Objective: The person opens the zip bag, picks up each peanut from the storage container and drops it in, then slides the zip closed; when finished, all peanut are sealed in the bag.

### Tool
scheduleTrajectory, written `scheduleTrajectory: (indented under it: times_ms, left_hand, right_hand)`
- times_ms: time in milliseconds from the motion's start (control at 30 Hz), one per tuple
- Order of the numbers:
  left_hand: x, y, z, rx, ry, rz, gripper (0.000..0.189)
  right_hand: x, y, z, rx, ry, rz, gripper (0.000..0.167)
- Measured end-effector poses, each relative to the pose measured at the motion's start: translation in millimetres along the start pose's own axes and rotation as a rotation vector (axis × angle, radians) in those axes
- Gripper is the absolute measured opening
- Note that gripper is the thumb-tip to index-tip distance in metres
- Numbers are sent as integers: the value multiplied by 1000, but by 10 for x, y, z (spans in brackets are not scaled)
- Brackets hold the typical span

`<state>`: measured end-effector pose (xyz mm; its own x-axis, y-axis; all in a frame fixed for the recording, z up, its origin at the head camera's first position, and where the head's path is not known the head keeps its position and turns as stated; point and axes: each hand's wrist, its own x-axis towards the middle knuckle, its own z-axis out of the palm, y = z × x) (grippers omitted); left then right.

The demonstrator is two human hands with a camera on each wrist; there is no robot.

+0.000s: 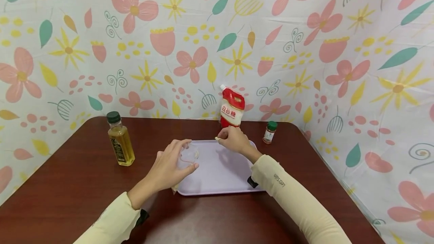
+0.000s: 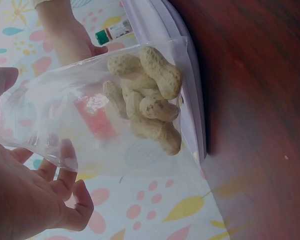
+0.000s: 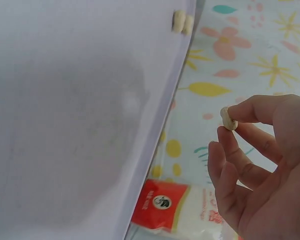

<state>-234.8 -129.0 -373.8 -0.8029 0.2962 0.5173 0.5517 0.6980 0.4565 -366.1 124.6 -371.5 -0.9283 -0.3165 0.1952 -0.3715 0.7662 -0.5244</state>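
My left hand [image 1: 171, 165] holds a clear plastic bag [image 2: 50, 112] by its mouth, the thumb and fingers spread around the opening. Several unshelled peanuts [image 2: 160, 75] lie at the bottom of the bag, over the edge of the lilac tray [image 1: 220, 180]. Above the tray's far side, my right hand [image 1: 234, 140] pinches one peanut [image 3: 229, 119] between thumb and fingertips. In the right wrist view, two more peanuts [image 3: 182, 22] sit close together by the tray's rim.
Behind the tray, a red and white sugar pouch [image 1: 232, 108] stands against the floral cloth. An oil bottle [image 1: 121, 142] with a dark green cap is on the left of the brown table [image 1: 203, 221]. A small green-capped spice jar [image 1: 269, 133] stands at the right.
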Motion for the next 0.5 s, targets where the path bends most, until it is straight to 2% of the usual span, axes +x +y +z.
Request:
scheduleTrajectory:
  times_ms: [200, 500]
  left_hand:
    - [11, -15, 11, 8, 0, -3, 69]
    - [21, -21, 1, 7, -10, -20, 70]
  right_hand:
    - [-86, -108, -3, 27, 28, -31, 6]
    - [-296, -411, -63, 41, 103, -83, 7]
